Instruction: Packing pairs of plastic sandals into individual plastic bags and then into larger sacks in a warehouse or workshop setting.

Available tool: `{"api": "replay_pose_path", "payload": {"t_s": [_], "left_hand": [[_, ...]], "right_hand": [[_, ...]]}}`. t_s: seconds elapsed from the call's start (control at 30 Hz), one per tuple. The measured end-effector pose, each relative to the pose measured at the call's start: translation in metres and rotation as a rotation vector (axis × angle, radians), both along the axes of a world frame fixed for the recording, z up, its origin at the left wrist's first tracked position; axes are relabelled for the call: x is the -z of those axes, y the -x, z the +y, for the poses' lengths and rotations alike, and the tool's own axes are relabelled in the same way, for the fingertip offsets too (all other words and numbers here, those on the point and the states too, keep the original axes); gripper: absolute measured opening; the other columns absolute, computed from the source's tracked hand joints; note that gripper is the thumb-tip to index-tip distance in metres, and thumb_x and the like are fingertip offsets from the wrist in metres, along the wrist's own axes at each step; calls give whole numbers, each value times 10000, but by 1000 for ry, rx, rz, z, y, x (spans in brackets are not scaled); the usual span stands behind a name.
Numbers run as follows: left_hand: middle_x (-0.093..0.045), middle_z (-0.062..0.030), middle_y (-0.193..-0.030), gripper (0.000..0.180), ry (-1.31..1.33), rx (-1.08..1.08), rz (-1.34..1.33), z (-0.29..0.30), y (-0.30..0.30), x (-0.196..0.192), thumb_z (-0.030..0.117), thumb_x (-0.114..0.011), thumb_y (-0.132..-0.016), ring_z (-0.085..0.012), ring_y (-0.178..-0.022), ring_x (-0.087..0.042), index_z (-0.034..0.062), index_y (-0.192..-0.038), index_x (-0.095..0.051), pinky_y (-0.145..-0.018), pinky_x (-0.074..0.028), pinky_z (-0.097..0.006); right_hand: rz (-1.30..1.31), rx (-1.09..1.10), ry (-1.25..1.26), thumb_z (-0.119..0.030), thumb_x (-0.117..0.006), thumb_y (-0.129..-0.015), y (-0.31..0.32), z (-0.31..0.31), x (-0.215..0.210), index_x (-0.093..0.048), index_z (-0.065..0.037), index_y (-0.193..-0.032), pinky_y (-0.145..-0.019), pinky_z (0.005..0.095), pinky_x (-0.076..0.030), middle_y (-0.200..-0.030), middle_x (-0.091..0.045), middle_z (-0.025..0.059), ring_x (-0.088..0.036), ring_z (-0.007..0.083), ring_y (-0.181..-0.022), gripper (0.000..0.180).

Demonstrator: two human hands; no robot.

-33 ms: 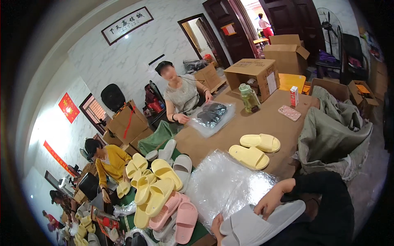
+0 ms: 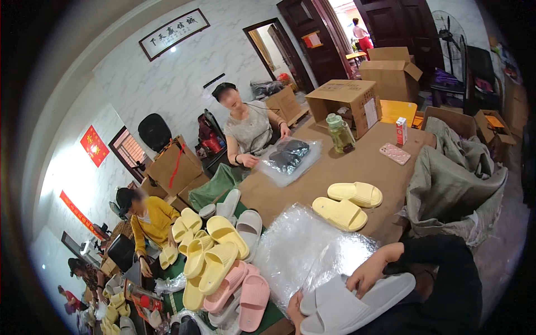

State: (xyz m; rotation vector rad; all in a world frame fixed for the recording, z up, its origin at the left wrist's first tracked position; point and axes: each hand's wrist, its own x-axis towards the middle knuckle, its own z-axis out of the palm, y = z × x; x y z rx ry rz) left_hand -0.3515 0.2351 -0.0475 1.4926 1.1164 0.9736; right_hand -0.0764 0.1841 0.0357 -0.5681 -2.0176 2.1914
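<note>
A white-walled workroom with dark doors and stacked cardboard boxes [image 2: 349, 100] surrounds a long brown counter [image 2: 335, 173], seen from the head view. At the near edge the person's two hands hold a pair of grey slippers [image 2: 349, 307] low in the picture, just in front of the counter: the right hand [image 2: 371, 273] lies on top of the upper slipper with fingers curled over its edge, and the left hand [image 2: 294, 310] grips the toe end from the side, mostly hidden behind it. Touching the slippers' far side, a crinkled clear plastic bag [image 2: 307, 248] lies flat on the counter. Beyond it two yellow slippers [image 2: 346, 204] sit side by side, with bare counter around them. Left of the bag, a heap of yellow, pink and white slippers [image 2: 220, 262] crowds the counter's left end. To the right a grey-green cloth [image 2: 452, 184] is bunched against the counter edge, closing that side. Farther off stand a green bottle [image 2: 340, 134], a small carton [image 2: 401, 131] and a pink phone [image 2: 395, 153]. Across the counter a seated person presses a bagged dark item [image 2: 287, 156]; another person in yellow [image 2: 148, 223] sits at the left.
</note>
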Motion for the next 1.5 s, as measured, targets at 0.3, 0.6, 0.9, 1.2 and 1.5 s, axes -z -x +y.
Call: {"api": "replay_pose_path", "payload": {"t_s": [0.3,0.6,0.9,1.2,1.5], "left_hand": [[-640,-198,-1024,246,-481,-105,211,-4,-18,-49,106,-504,-917,-280,-935,-613,-38,-1083,-615,-840,-454,-345],[-584,-177,-1144,290,-577,-39,339,-18,-36,-67,122,-536,-885,-318,-1052,-552,47,-1157,-603,-938,-399,-413],[-493,-67,-1306,340,-727,49,674,-27,-52,-68,194,-601,-842,-375,-1280,-320,265,-1174,-612,-1030,-56,-643],[-474,-101,-1324,320,-623,87,373,-29,-54,-70,162,-581,-861,-421,-1268,-326,230,-1171,-620,-1024,-199,-609],[-493,-183,-1297,276,-507,73,404,-10,-45,-71,151,-528,-899,-407,-1265,-358,84,-1152,-617,-1046,-284,-444]], "right_hand": [[-561,334,-927,-273,-543,-817,-10,-24,-35,-599,-36,-959,-793,452,-447,-959,-569,146,-510,307,-1016,282],[-872,484,-1241,-293,-563,-779,-1,-33,-38,-615,-105,-844,-721,401,-441,-889,-584,62,-531,237,-951,206],[-923,455,-1401,-332,-606,-743,21,-40,-25,-608,-132,-845,-816,392,-405,-898,-571,32,-517,219,-938,224],[-928,786,-1368,-290,-591,-741,8,-37,-28,-622,-102,-787,-797,399,-426,-833,-595,75,-554,257,-881,195],[-813,559,-1210,-291,-601,-750,1,-42,-24,-628,-70,-814,-805,389,-442,-840,-589,95,-556,282,-880,231]]}}
